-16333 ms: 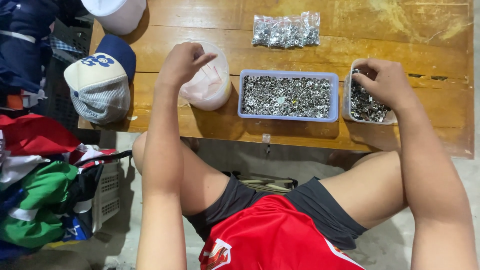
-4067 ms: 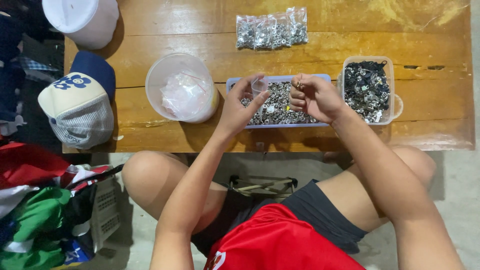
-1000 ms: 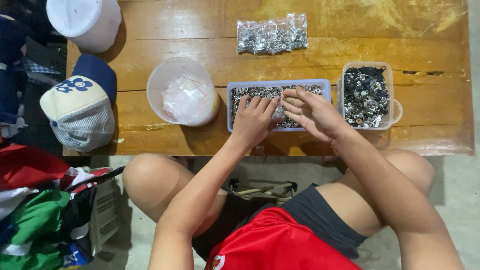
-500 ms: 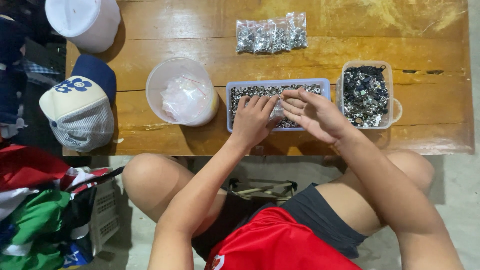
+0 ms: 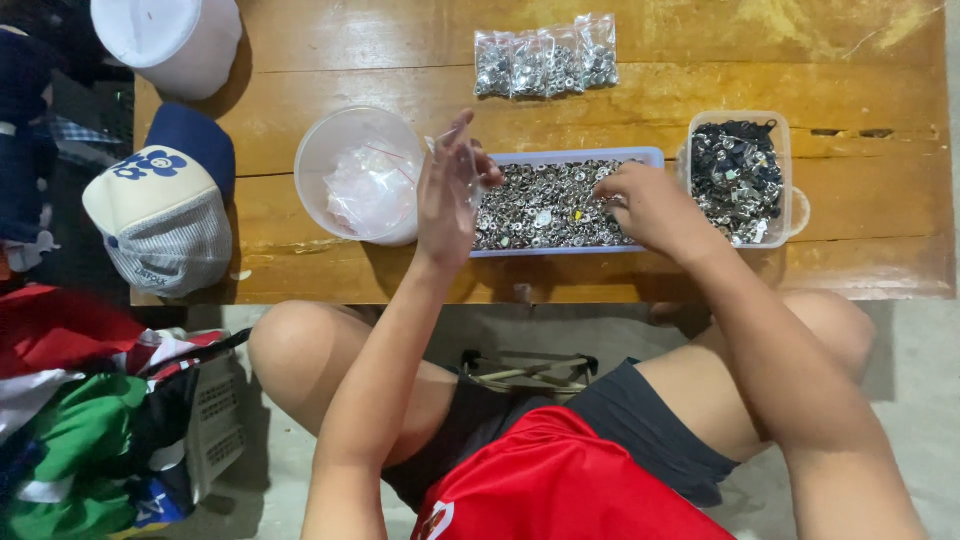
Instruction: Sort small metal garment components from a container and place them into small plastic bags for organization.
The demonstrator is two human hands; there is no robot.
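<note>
My left hand (image 5: pixel 448 195) is raised over the left end of the blue-rimmed tray (image 5: pixel 560 155) of small silver metal parts; it pinches a small clear plastic bag, which is hard to make out. My right hand (image 5: pixel 645 205) rests in the right part of that tray, fingers curled down among the silver parts. Left of the tray stands a round white bowl (image 5: pixel 345 140) holding clear plastic bags. Right of the tray sits a clear tub (image 5: pixel 738 125) of dark metal parts. Several filled small bags (image 5: pixel 545 65) lie in a row further back on the wooden table (image 5: pixel 300 50).
A white and blue cap (image 5: pixel 165 210) lies at the table's left edge, and a white cap (image 5: pixel 170 35) sits behind it. A pile of coloured clothes (image 5: pixel 70 420) and a basket are on the floor at the left. My knees are under the table's front edge.
My left hand has lifted out of the tray and moved left, fingers pointing up. My right hand has shifted right within the tray.
</note>
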